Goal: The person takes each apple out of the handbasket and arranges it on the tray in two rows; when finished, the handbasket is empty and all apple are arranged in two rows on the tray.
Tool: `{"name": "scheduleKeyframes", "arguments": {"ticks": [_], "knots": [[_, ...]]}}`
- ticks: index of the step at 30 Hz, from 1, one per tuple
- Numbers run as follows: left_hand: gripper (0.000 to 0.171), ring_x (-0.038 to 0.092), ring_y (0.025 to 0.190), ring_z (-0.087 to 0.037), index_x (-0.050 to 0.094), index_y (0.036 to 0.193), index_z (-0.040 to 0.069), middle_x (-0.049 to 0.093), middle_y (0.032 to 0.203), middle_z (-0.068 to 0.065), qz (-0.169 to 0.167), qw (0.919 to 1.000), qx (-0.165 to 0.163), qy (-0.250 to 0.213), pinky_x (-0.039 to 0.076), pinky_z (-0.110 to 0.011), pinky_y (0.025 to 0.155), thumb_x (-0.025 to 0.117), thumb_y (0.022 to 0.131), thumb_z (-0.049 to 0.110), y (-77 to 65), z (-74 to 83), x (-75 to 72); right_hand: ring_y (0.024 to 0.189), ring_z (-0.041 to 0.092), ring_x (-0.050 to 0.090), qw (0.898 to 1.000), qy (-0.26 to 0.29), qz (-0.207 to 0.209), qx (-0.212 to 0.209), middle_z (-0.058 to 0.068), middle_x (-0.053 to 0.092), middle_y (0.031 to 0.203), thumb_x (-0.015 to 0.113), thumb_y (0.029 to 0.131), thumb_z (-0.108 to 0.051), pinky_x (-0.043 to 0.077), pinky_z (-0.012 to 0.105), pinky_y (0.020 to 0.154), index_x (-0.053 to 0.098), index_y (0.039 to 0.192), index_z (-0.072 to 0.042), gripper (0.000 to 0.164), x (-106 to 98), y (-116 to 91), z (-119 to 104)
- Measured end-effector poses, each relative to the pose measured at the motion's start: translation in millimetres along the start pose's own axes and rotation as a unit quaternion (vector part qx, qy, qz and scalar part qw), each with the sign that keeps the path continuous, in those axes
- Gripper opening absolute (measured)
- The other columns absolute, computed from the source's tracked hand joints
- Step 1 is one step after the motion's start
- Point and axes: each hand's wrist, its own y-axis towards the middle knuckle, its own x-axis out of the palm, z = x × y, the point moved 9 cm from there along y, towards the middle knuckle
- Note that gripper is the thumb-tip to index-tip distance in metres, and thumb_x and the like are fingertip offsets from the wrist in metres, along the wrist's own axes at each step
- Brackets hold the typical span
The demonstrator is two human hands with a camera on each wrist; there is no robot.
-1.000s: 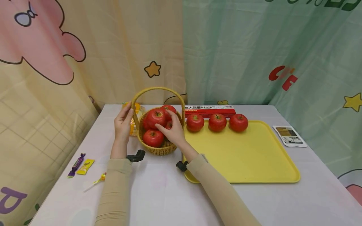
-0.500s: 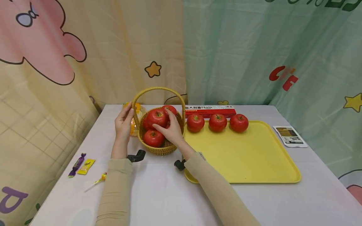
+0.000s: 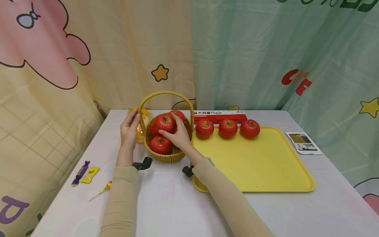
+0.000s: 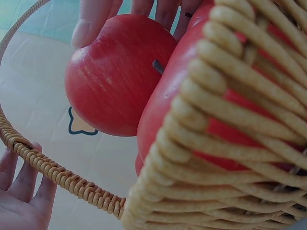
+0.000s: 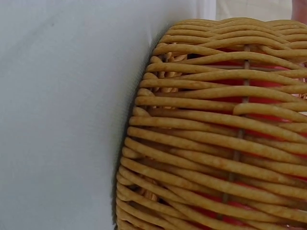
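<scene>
Several red apples fill a woven basket (image 3: 169, 158) with a tall arched handle (image 3: 165, 92). My right hand (image 3: 181, 136) reaches in over the rim and grips the top apple (image 3: 164, 123), thumb at its near side. In the left wrist view, fingers (image 4: 88, 26) lie over a round red apple (image 4: 120, 76) that bulges above the rim. At the left foot of the handle, my left hand (image 3: 129, 130) touches it with nearly straight fingers. Another apple (image 3: 161, 145) sits at the front of the basket. Woven cane (image 5: 216, 129) fills much of the right wrist view.
Right of the basket lies a yellow tray (image 3: 254, 164), with three apples (image 3: 227, 128) along its back edge. Behind stands a red pasta box (image 3: 220, 117). A white pouch (image 3: 303, 143) lies far right; wrapped sweets (image 3: 80, 173) and a lollipop (image 3: 103, 189) lie left.
My right hand has shifted slightly left and its fingers have closed in around the top apple. The left hand and the basket have hardly moved.
</scene>
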Motion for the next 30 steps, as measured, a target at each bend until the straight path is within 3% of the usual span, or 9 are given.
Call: {"name": "scheduleKeyframes", "arguments": {"ticks": [8, 17, 30], "knots": [[0.035, 0.055, 0.107, -0.012, 0.056, 0.129, 0.003, 0.062, 0.111, 0.007, -0.003, 0.9999, -0.002, 0.012, 0.044, -0.021, 0.095, 0.055, 0.095, 0.01, 0.0, 0.5, 0.3, 0.128, 0.019, 0.038, 1.0, 0.001, 0.002, -0.01, 0.003, 0.038, 0.142, 0.074, 0.079, -0.039, 0.04, 0.042, 0.101, 0.03, 0.146, -0.023, 0.081, 0.7, 3.3, 1.5], [0.034, 0.056, 0.105, -0.01, 0.057, 0.128, 0.003, 0.064, 0.108, 0.007, 0.0, 1.0, -0.002, -0.009, 0.045, -0.02, 0.093, 0.054, 0.094, 0.005, 0.1, 0.3, 0.8, 0.128, 0.02, 0.038, 1.0, -0.011, 0.005, -0.011, 0.003, 0.039, 0.141, 0.076, 0.077, -0.038, 0.04, 0.044, 0.101, 0.033, 0.145, -0.023, 0.081, 1.0, 5.8, 2.1], [0.034, 0.056, 0.104, -0.009, 0.054, 0.129, -0.002, 0.064, 0.107, 0.009, -0.002, 0.9999, -0.008, -0.006, 0.045, -0.019, 0.093, 0.051, 0.095, 0.001, -3.7, 5.9, 3.4, 0.128, 0.021, 0.038, 1.0, -0.028, -0.001, -0.004, 0.004, 0.039, 0.141, 0.078, 0.076, -0.036, 0.041, 0.045, 0.1, 0.032, 0.145, -0.022, 0.084, 1.2, 4.9, 1.1]]}}
